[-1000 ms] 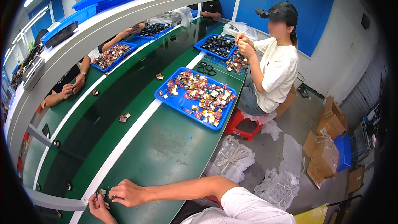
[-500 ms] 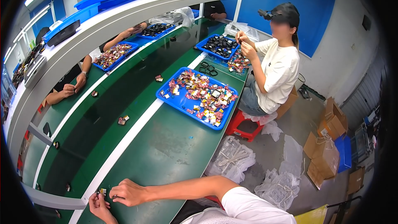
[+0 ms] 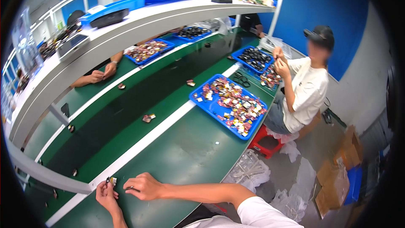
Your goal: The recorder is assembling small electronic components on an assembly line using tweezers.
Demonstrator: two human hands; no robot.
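At the near left of the green bench, my left hand [image 3: 107, 195] pinches a small electronic part [image 3: 112, 181], black with a yellow and white piece on it. My right hand [image 3: 146, 187] is closed just to its right, with a small gap between the two. Out of its fingers, toward the left hand, sticks a short thin dark piece [image 3: 132, 189]; its exact kind is too small to tell. A blue tray [image 3: 195, 98] farther along the bench holds many small parts with red, yellow and white pieces.
A dark conveyor belt [image 3: 105, 120] with scattered parts runs beyond a white rail [image 3: 156, 136]. A white shelf [image 3: 139, 25] overhangs the left side on a curved post [image 3: 50, 173]. At right, a co-worker [image 3: 310, 86] sits by a blue tray of black parts [image 3: 255, 58]. Across sit other workers' hands [image 3: 103, 74].
The whole scene has shifted rightward in the picture as the view turned. My right hand has drawn slightly away from the left, and the thin dark piece in it shows more plainly.
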